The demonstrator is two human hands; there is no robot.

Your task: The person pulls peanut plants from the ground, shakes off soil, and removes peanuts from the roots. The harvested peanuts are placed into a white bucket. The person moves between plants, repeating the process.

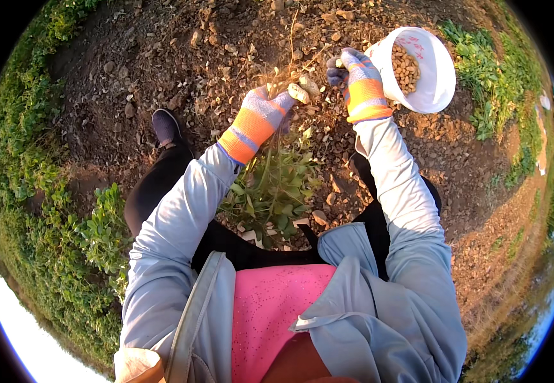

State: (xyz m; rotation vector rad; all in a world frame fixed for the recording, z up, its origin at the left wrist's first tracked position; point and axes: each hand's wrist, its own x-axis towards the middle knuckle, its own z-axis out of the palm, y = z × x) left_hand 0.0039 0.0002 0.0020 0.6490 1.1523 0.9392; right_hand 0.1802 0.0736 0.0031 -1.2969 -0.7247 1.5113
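My left hand (253, 122), in an orange and grey knit work glove, grips an uprooted peanut plant (277, 191) near its roots. The leafy stems hang down between my legs, and thin roots (292, 43) stick up beyond the fingers. Pale peanut pods (298, 93) show beside the left thumb. To the right, my gloved right hand (363, 88) is curled, with a small pale piece (338, 62), apparently a pod, at the fingertips. Right beside that hand, a white plastic bucket (437, 79) tilts towards me with many peanut pods (405, 72) inside.
Loose brown soil (162, 52) with stones and clods surrounds my feet. My left shoe (166, 125) rests on it. Green leafy plants (37, 201) grow along the left, and more greenery (485, 81) lies beyond the bucket on the right.
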